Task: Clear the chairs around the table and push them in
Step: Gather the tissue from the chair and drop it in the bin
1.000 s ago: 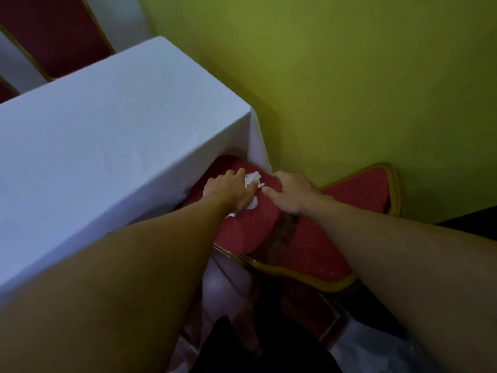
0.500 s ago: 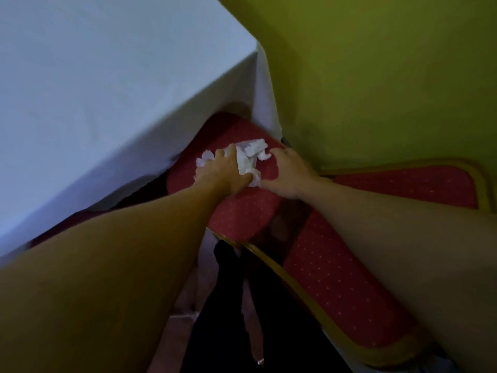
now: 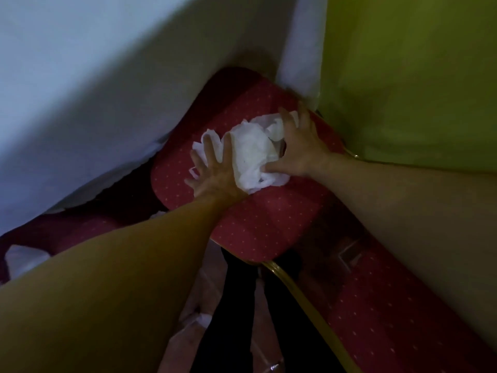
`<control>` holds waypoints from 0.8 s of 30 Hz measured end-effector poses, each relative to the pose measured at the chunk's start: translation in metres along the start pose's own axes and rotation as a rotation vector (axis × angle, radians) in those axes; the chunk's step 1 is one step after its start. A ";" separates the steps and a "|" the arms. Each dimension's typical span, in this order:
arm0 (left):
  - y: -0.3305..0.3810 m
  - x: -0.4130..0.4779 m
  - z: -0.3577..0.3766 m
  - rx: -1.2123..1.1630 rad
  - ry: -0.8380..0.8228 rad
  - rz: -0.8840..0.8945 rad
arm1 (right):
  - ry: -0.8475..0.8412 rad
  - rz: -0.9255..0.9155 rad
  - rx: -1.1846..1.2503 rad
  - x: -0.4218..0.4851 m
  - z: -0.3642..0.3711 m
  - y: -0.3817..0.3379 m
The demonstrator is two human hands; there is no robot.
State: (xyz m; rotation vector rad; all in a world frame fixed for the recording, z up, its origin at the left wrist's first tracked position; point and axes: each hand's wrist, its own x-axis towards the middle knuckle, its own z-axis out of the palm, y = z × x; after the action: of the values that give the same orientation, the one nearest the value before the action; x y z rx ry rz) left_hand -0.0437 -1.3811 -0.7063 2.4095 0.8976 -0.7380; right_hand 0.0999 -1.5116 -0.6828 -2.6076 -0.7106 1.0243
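A red dotted chair seat [image 3: 258, 219] juts out from under the white-clothed table [image 3: 80, 76]. On the seat lies a heap of crumpled white paper napkins [image 3: 250, 154]. My left hand [image 3: 215, 173] lies flat on the heap's left side with its fingers spread. On the heap's right side my right hand [image 3: 301, 146] presses with spread fingers, its thumb against the near edge of the paper. The paper is squeezed between the two hands. The chair's gold-framed back [image 3: 390, 319] is at the lower right, partly hidden by my right forearm.
A green wall [image 3: 403, 76] stands close on the right of the chair. Another red chair [image 3: 53, 232] sits under the table at the left with something white [image 3: 24, 259] on it. My dark-clothed legs [image 3: 236, 319] stand by the seat's near corner. White scraps [image 3: 199, 319] lie on the floor.
The view has closed in on the seat. Both hands have spread their fingers and pushed the napkins together into one bigger heap between them.
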 end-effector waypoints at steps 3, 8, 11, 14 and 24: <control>-0.004 0.019 0.006 -0.001 0.011 0.009 | -0.036 -0.006 -0.024 0.021 0.014 0.002; 0.002 0.036 0.012 -0.104 -0.083 0.023 | -0.082 -0.066 -0.031 0.021 0.048 -0.014; 0.003 0.029 0.009 -0.259 -0.209 -0.034 | -0.154 -0.125 0.087 0.010 0.065 -0.028; -0.008 0.012 0.014 -0.226 -0.199 -0.010 | -0.152 -0.092 0.111 -0.007 0.077 -0.041; -0.049 -0.059 0.001 -0.293 -0.094 -0.078 | -0.142 -0.263 0.029 -0.056 0.085 -0.083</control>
State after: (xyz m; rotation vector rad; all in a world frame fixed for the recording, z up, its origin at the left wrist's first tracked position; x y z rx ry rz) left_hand -0.1161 -1.3746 -0.6819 2.0775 0.9911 -0.6893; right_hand -0.0227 -1.4656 -0.6794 -2.3536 -1.0317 1.1334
